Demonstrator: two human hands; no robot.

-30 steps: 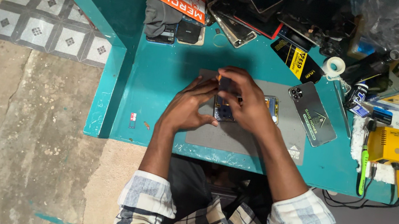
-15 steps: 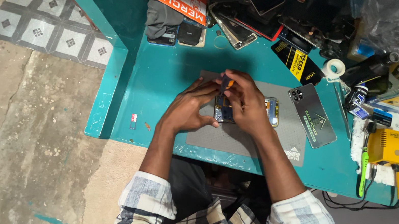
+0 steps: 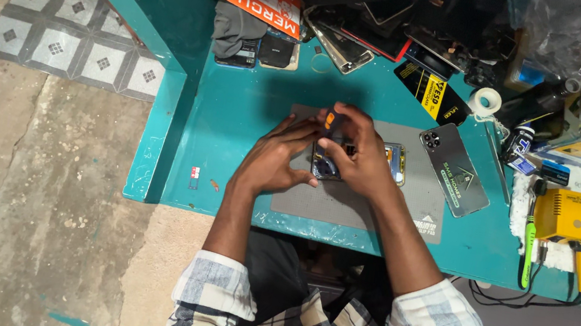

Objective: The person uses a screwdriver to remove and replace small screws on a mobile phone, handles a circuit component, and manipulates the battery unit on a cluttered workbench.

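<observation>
R hand (image 3: 358,157) bent over phone (image 3: 350,162), pinching orange-tipped screwdriver (image 3: 330,121)

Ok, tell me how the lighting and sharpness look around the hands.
Head view: even, soft light; a dark shadow falls on the teal table above the left hand and right hand; the opened phone is sharp; no strong glare; edges bend slightly.
</observation>
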